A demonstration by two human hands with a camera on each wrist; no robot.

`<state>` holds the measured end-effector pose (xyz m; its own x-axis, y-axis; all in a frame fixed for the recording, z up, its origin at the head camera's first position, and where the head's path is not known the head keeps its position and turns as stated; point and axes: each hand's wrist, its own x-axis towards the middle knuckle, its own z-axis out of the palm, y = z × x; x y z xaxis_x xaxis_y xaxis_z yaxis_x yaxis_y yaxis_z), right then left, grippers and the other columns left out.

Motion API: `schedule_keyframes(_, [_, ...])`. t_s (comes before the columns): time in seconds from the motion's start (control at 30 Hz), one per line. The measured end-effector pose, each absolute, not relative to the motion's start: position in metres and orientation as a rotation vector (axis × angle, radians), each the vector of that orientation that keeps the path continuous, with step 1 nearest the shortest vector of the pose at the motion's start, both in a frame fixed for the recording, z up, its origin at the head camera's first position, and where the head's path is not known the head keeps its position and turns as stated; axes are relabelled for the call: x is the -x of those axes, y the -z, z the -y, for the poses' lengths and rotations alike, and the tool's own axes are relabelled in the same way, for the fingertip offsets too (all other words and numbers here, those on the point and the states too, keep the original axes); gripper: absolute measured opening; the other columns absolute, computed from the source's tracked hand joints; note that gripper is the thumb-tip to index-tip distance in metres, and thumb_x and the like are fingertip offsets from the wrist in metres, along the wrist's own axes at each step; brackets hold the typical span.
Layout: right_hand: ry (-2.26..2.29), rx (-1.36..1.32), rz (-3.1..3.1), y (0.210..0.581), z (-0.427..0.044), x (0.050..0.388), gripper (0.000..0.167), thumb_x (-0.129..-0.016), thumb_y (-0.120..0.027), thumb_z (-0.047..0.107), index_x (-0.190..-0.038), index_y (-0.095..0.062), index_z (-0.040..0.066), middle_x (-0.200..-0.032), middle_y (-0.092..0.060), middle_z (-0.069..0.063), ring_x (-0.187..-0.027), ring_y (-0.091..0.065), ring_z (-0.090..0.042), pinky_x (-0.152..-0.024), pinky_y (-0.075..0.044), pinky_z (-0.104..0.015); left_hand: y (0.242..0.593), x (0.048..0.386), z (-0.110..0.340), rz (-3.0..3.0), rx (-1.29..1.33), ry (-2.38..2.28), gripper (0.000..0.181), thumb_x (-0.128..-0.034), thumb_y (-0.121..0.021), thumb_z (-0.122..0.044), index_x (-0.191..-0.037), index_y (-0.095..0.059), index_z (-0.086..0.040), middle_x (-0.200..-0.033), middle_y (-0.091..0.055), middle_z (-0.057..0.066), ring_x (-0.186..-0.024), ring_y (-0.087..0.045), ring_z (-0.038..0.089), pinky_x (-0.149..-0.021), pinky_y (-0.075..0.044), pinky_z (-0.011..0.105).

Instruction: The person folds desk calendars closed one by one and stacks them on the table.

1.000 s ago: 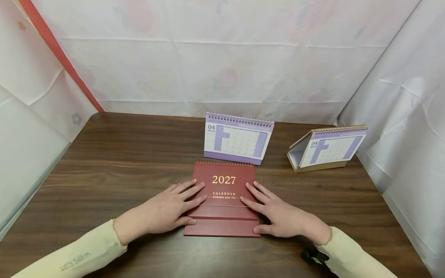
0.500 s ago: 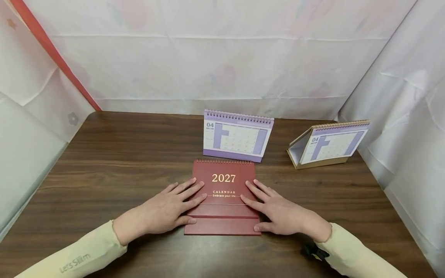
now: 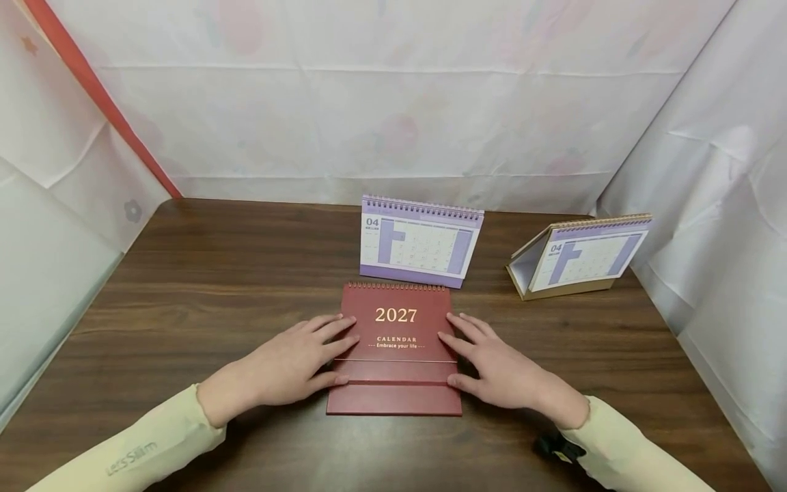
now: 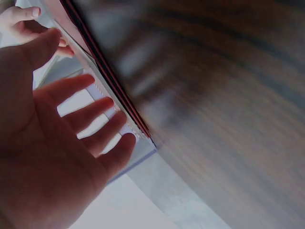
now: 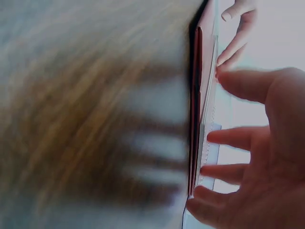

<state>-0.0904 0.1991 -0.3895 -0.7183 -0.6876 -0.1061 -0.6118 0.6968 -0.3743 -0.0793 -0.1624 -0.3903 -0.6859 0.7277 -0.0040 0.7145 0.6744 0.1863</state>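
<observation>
A dark red 2027 desk calendar (image 3: 396,372) lies flat on the table with its spiral binding at the far edge. My left hand (image 3: 285,362) is at its left edge, fingers spread and fingertips over the cover. On the opposite edge, my right hand (image 3: 513,372) has its fingers spread too, tips at the cover's border. Both thumbs sit near the fold above the lower flap. From the side, the wrist views show the left hand (image 4: 62,143) and right hand (image 5: 267,162) with loosely extended fingers beside the calendar's thin layers; firm contact is hard to tell.
Just behind the red calendar stands a purple-and-white desk calendar (image 3: 424,249) showing 04. A similar calendar with a tan stand (image 3: 568,290) stands at the right. White patterned cloth (image 3: 393,123) hangs behind and beside the wooden table (image 3: 203,287). A black device (image 3: 556,447) sits below the right sleeve.
Both hands have drawn outward slightly, so less of each covers the red calendar. The thumbs have shifted up from the lower flap to the fold. The calendars look unmoved.
</observation>
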Motion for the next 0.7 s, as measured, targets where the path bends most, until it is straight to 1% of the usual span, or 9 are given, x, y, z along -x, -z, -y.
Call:
schedule_keyframes(0.13, [0.547,0.919,-2.712,0.3883,-0.2033,0.0912,0.06,-0.095,-0.068,0.034,-0.146,-0.051,0.006,-0.158,-0.029,-0.019,-0.146,-0.022,-0.04,-0.11,-0.032,-0.056,0.3898,0.0801,0.1653,-2.872,-1.107,-0.321,0.063,-0.0955,-0.064,-0.047,-0.144,-0.054,-0.008,-0.152,-0.042,0.016,-0.135,-0.042,0.034,-0.106,-0.039,0.052])
schedule_keyframes(0.27, [0.584,0.919,-2.659,0.3873,-0.2063,0.0915,0.06,-0.097,-0.066,0.034,-0.147,-0.049,0.005,-0.156,-0.034,-0.02,-0.145,-0.023,-0.04,-0.111,-0.03,-0.057,0.3906,0.079,0.1675,-2.897,-0.972,-0.358,0.064,-0.0956,-0.063,-0.048,-0.144,-0.053,-0.008,-0.152,-0.041,0.017,-0.135,-0.042,0.035,-0.105,-0.04,0.053])
schedule_keyframes(0.37, [0.589,0.946,-2.619,0.3874,-0.2063,0.0917,0.062,-0.097,-0.065,0.034,-0.148,-0.047,0.004,-0.156,-0.034,-0.02,-0.146,-0.023,-0.04,-0.112,-0.028,-0.057,0.3913,0.0784,0.1674,-2.892,-0.869,-0.431,0.065,-0.0957,-0.063,-0.048,-0.145,-0.051,-0.006,-0.15,-0.044,0.016,-0.135,-0.042,0.034,-0.104,-0.041,0.053])
schedule_keyframes(0.5, [0.6,0.95,-2.602,0.3882,-0.2054,0.0913,0.063,-0.098,-0.065,0.035,-0.147,-0.046,0.002,-0.157,-0.033,-0.019,-0.146,-0.024,-0.039,-0.113,-0.027,-0.056,0.3909,0.08,0.1644,-2.814,-0.736,-0.667,0.067,-0.0956,-0.064,-0.046,-0.146,-0.049,-0.004,-0.146,-0.05,0.013,-0.135,-0.04,0.031,-0.106,-0.039,0.05])
schedule_keyframes(0.6, [0.604,0.945,-2.6,0.389,-0.2052,0.0908,0.064,-0.098,-0.064,0.036,-0.147,-0.046,0.0,-0.157,-0.032,-0.019,-0.146,-0.024,-0.038,-0.113,-0.027,-0.055,0.3888,0.0831,0.1621,-2.694,-0.606,-0.92,0.071,-0.0958,-0.065,-0.043,-0.149,-0.043,-0.002,-0.144,-0.051,0.011,-0.131,-0.041,0.03,-0.105,-0.038,0.051])
schedule_keyframes(0.7, [0.595,0.948,-2.601,0.3891,-0.2054,0.0905,0.065,-0.098,-0.063,0.037,-0.147,-0.046,-0.001,-0.158,-0.031,-0.02,-0.146,-0.024,-0.038,-0.113,-0.028,-0.055,0.3863,0.0877,0.1614,-2.538,-0.431,-1.177,0.076,-0.0963,-0.065,-0.041,-0.152,-0.035,-0.001,-0.143,-0.051,0.013,-0.127,-0.045,0.03,-0.103,-0.038,0.052])
